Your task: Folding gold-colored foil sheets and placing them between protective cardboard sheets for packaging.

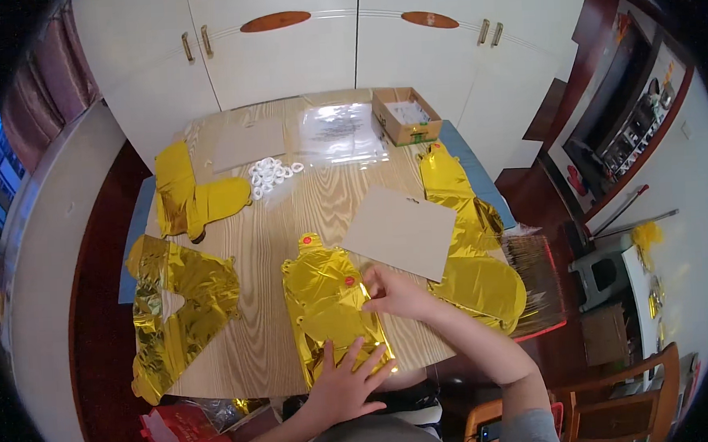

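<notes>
A flat gold foil balloon (320, 303) lies in front of me at the near edge of the table, with small red dots on its upper part. My left hand (348, 388) rests on its lower end, fingers spread and flat on the foil. At the balloon's right edge, just below a red dot, my right hand (394, 291) is closed in a pinch on the foil. Right beside that hand lies a beige cardboard sheet (402, 230), its lower corner close to my wrist.
More gold foil balloons lie at the left (186, 302), far left (197, 201) and right (477, 286). White rings (270, 174) sit in a pile near another cardboard sheet (247, 144). Clear plastic bags (341, 133) and a cardboard box (406, 116) stand at the back.
</notes>
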Available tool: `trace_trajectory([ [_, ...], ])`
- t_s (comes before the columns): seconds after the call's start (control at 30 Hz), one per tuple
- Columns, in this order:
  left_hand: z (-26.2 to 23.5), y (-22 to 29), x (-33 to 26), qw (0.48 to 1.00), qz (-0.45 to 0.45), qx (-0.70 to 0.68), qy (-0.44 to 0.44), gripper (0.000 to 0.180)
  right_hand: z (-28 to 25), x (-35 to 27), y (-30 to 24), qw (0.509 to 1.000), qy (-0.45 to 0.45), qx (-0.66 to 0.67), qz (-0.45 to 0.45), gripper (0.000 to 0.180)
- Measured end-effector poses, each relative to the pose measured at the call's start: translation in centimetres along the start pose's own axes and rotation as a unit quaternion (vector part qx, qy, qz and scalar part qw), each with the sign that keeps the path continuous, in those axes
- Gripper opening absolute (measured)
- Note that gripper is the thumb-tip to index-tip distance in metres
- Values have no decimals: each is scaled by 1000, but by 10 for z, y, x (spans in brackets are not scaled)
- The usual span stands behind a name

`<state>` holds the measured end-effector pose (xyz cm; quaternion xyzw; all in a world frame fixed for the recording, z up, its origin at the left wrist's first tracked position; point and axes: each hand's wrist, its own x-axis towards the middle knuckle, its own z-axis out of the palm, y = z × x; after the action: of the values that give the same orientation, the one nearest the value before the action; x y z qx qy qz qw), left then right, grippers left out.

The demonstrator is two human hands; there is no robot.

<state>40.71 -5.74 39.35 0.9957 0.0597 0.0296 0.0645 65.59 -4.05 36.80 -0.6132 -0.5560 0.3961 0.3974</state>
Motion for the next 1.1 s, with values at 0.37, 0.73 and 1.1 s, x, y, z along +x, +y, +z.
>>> trace_trajectory([
  [0.37, -2, -1, 0, 1000, 4, 0, -2, 78, -8, 1, -30, 993, -57, -102, 18, 46],
  [0.73, -2, -3, 0, 1000, 11, -15, 7, 77, 6, -9, -36, 916, 165, -307, -196, 44],
  [1.1, 5, -4, -4, 999, 4, -45, 5, 76, 36, -30, -29, 908, -111, -318, -247, 44],
])
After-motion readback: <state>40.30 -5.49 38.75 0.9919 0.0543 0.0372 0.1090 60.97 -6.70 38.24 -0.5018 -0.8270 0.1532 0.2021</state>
